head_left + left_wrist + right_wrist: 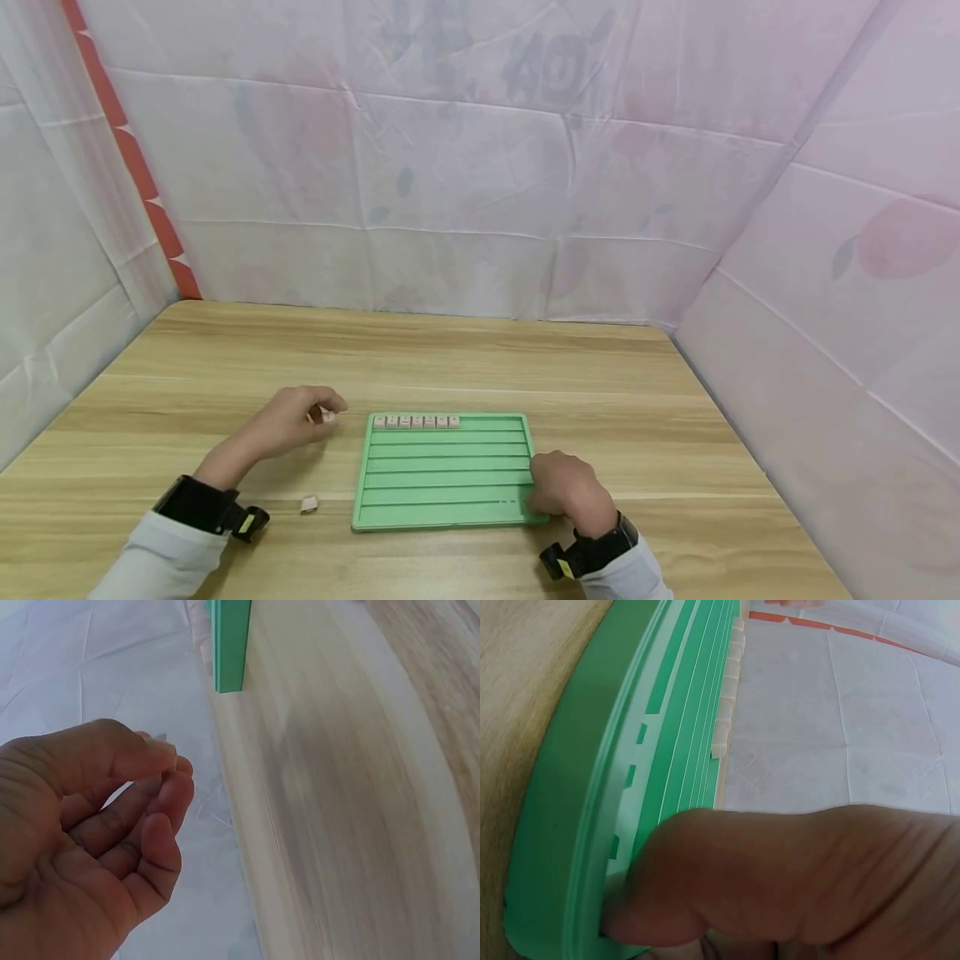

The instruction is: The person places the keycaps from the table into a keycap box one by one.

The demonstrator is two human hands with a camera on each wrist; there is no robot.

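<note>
A shallow green tray (442, 481) with raised lengthwise ridges lies on the table. Pale small letter tiles (416, 422) stand side by side in its farthest row, from the left end to past the middle. My left hand (281, 427) hovers left of the tray, pinching one small tile (328, 416) between thumb and fingertips; only a sliver of it shows in the left wrist view. At the tray's near right corner my right hand (567, 486) grips the edge, its thumb (667, 892) over the rim and the other fingers mostly hidden.
One loose tile (309, 504) lies on the wooden table (420, 358), left of the tray and near the left wrist. Each wrist wears a black strap with a small camera. White printed sheets (465, 167) hang behind the table and along both sides.
</note>
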